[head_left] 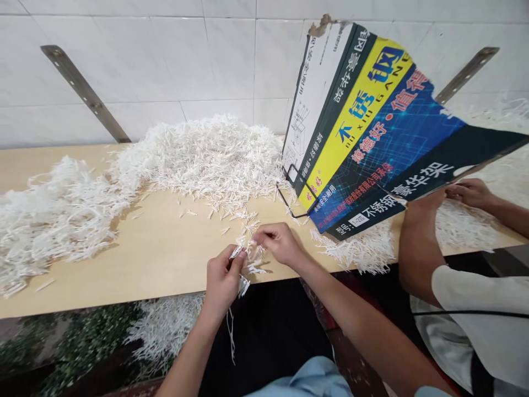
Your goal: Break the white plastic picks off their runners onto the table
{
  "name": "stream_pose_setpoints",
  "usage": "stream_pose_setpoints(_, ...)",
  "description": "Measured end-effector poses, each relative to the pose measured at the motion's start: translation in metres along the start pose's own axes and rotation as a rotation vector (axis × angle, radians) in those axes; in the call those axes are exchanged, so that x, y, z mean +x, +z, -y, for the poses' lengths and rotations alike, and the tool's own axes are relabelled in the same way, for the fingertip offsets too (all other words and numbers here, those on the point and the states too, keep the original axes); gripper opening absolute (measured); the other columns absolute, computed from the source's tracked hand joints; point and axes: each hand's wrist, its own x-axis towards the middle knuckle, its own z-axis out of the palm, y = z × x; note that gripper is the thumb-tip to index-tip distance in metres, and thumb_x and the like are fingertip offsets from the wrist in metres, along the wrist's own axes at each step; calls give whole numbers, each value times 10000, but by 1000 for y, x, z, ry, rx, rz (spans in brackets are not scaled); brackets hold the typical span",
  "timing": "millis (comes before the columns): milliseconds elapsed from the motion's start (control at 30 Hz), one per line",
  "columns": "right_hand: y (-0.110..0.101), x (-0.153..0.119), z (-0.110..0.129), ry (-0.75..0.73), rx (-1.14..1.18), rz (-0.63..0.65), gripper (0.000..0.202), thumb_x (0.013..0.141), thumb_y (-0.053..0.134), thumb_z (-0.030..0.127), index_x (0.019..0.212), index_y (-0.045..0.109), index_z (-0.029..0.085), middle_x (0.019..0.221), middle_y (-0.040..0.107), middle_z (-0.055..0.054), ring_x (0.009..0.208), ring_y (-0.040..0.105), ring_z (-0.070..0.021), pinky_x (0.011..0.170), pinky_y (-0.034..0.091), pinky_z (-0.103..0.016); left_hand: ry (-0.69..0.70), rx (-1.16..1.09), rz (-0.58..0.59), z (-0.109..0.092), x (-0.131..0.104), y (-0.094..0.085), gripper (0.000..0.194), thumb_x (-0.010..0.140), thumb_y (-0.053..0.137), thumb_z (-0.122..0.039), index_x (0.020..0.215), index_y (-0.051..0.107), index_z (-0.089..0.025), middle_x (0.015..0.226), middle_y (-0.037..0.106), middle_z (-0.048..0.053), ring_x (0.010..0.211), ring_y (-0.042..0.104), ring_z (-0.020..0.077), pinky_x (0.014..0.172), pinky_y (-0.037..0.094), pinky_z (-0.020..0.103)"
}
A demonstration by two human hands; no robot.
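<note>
Head view: white bunch [244, 285] at the table's near edge, between the hands. Left hand [225, 275]: thumb and forefinger pinch the bunch, part of which hangs below the edge. Right hand [279, 242]: fingertips pressed together at the bunch's upper side, seemingly on a strand. Risk: a loose left pinch could drop pieces past the edge; the dangling strand [232, 337] could snag on clothing. Leaning cardboard [351, 127] might tip if the right forearm swings wide. Co-worker's hand [473, 193] is beyond it, near the same edge. Room: bare table [165, 234] left of the hands, up to the stringy heap [45, 220] toward the left end; short-piece pile [206, 154] against the far edge, cardboard limiting rightward reach.
</note>
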Motion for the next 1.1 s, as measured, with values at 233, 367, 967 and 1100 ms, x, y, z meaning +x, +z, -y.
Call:
stream_pose_setpoints(233,-33,35,-3,-57,-234,-324,273,932,644,443,1029,718,198,913,700,-60,706,580,-169,683,469,-307,-19,-28,-80,4,0,1,392,924,615,-500,697,499,-203,592,376,-51,552,352,114,528,260,239)
stream_pose_setpoints(367,-12,13,25,-114,-462,-152,405,957,631,356,1347,636,247,1259,686,-98,895,640,-201,886,500,-378,-37,-33,-114,1,3,3,389,942,600,-512,725,502,-204,613,433,-45,594,404,125,557,296,237)
stream_pose_setpoints(967,5,44,3,-36,-94,-466,214,956,526,305,1031,694,194,1167,658,-101,856,635,-184,811,530,-355,3,-88,-201,3,-3,4,339,948,608,-442,724,538,-197,625,457,-42,602,437,124,583,358,227)
stream_pose_setpoints(1100,0,22,21,-141,-393,-174,332,994,549,305,1301,665,250,1437,579,-107,1298,541,-260,1120,406,-465,-27,-159,-258,-3,2,6,365,953,607,-454,711,506,-200,636,455,-41,609,431,122,581,367,221)
